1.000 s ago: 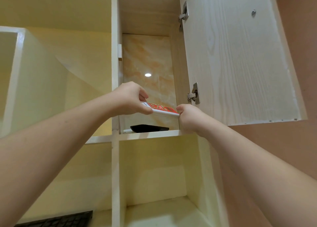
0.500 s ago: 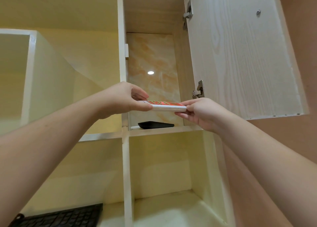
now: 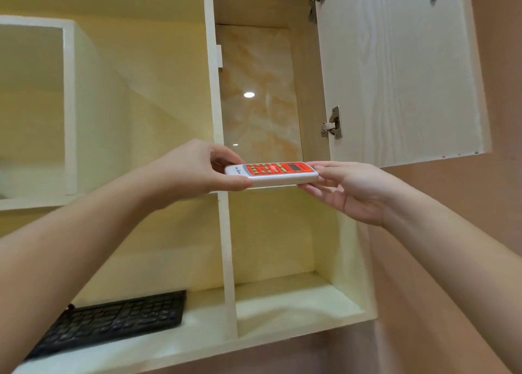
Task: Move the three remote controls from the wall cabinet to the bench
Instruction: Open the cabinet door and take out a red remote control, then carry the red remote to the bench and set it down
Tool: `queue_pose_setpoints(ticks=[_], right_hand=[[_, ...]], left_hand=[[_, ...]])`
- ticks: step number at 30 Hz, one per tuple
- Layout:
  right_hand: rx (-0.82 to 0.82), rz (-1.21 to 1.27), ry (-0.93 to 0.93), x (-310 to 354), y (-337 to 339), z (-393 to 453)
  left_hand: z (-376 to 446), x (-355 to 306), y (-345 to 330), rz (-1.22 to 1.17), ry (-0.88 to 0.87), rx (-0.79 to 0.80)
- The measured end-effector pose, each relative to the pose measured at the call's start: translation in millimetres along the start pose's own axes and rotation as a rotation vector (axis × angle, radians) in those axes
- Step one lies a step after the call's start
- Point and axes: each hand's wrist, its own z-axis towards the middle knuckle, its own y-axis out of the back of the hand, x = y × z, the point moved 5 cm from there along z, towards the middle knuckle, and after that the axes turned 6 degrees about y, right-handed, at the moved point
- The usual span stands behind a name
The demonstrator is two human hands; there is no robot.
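A white remote control (image 3: 272, 173) with an orange face and pale buttons lies level in front of the open wall cabinet (image 3: 310, 91), at the height of its shelf edge. My left hand (image 3: 197, 167) pinches its left end between thumb and fingers. My right hand (image 3: 347, 187) touches its right end with the fingertips, palm turned up. The remote hides the shelf behind it, so the black remote seen there earlier is out of sight. No bench is in view.
The cabinet door (image 3: 401, 68) stands swung open to the right, with two metal hinges. A vertical divider (image 3: 223, 204) splits the open shelves below. A black keyboard (image 3: 113, 320) lies on the lower left shelf. A tan wall (image 3: 466, 232) runs along the right.
The orange remote has come out of the cabinet toward me, with its face tipping into view. My right hand has opened from a grip to a fingertip touch. The camera has tilted down.
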Motion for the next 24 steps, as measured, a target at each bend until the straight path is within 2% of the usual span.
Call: queue_pose_setpoints(ticks=[5,8,14,18,24], right_hand=[[-0.038,0.078,-0.031,-20,-6,-37],[-0.054,0.101,-0.051,-34,-10,-63],[-0.107,0.09,-0.105,-56,-8,-108],[-0.079,0.059,-0.143,-76,-4,-134],[-0.049,0.137,-0.235,-116,4,-173]], left_hand=[[-30,9,-5,-0.097,0.0,0.011],[-49,15,-11,-0.077,-0.021,-0.004],[-86,29,-34,0.007,-0.06,0.071],[-114,38,-49,0.023,-0.051,0.103],[-167,49,-77,0.025,-0.014,0.115]])
